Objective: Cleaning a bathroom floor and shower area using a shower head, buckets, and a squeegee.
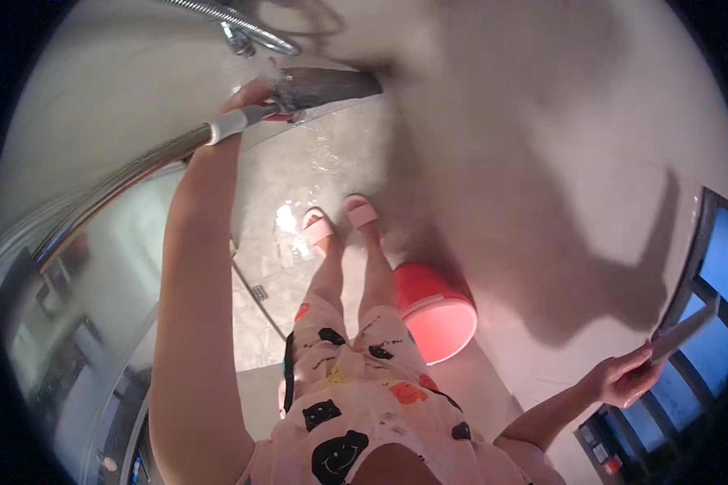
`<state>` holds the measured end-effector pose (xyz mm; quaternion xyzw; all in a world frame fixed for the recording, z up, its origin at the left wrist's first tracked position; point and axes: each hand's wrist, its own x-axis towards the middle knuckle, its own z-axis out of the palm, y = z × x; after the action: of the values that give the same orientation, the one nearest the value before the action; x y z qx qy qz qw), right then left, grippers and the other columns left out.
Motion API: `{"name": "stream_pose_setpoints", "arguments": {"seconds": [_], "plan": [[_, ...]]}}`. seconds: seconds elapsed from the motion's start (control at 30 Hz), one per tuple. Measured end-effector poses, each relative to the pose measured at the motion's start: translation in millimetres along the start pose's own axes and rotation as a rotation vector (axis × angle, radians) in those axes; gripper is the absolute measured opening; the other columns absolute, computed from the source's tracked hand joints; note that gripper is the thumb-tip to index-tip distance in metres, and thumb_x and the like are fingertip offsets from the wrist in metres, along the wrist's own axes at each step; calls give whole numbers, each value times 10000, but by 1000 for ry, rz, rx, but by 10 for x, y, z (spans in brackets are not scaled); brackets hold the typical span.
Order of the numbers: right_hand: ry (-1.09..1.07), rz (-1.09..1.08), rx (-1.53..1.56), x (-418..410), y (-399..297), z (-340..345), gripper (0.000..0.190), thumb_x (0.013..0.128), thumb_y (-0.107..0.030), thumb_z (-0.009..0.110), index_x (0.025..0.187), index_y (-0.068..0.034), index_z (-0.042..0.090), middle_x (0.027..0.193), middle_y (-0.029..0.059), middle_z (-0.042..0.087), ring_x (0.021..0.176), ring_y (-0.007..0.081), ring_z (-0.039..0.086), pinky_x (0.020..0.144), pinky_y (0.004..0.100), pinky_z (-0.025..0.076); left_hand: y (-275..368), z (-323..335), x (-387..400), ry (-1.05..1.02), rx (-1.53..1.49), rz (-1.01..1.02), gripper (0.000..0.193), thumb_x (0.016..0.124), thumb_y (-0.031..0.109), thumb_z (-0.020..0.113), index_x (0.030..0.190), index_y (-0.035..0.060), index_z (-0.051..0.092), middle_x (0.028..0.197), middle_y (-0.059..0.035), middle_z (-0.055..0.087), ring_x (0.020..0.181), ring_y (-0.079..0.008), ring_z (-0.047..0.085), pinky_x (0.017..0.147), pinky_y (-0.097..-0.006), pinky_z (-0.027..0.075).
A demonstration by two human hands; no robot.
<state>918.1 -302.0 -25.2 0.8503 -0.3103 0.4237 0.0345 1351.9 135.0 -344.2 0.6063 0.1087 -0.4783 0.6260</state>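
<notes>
My left hand (253, 97) reaches far forward to the wet wall, its fingers around the near end of a long dark-grey flat piece (333, 85). Clear water splashes over that end and partly hides the grip. A metal bar with a white sleeve (226, 126) crosses in front of my left wrist. Out to the right, my right hand (631, 376) is closed on a thin grey flat piece (685, 330), which points up in front of a blue-paned window (691, 376). I cannot tell what either grey piece belongs to.
A metal shower hose (236, 24) hangs at the upper left. My pink slides (338, 217) stand on the wet tiled floor (321, 154). A red bucket (437, 309) sits right of my legs. Along the left runs a glass shower panel (139, 230). A wall (522, 182) rises on the right.
</notes>
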Motion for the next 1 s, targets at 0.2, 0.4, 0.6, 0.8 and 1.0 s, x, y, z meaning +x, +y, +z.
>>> {"name": "stream_pose_setpoints", "arguments": {"seconds": [0.2,0.4,0.6,0.8,1.0], "plan": [[-988,1355,1280,-1622,-767,2016,288,881,-247,422,973,-4,548,788,92,564,607,136,500,502,243,416,287,537,-134,69,-91,-175,566,798,599,375,1145,164,478,1086,-55,555,871,-219,596,734,-447,508],[-1565,877,1446,-2047,-3025,3332,200,840,-218,511,873,-23,543,764,56,608,555,87,535,446,220,417,237,325,18,127,-33,-184,608,797,618,327,1169,155,457,1094,-81,547,882,-247,595,712,-429,519],[-1326,381,968,-2387,-2907,4407,266,731,-248,561,786,7,617,697,177,612,608,302,602,558,385,470,266,421,93,165,-30,-122,671,801,647,278,1200,129,430,1104,-113,536,878,-239,598,669,-408,532],[-1298,373,631,-2574,-2356,4511,264,766,-267,582,827,-12,598,789,175,620,759,336,599,690,413,468,280,271,50,169,127,-167,804,756,724,230,1226,93,399,1097,-120,538,836,-237,604,649,-353,537],[-1304,388,1151,-2555,-3020,3861,234,800,-267,543,867,-44,570,749,186,601,738,365,584,655,436,464,191,141,66,137,93,-155,759,760,712,241,1055,70,516,873,-76,614,631,-167,613,521,-298,531]]}}
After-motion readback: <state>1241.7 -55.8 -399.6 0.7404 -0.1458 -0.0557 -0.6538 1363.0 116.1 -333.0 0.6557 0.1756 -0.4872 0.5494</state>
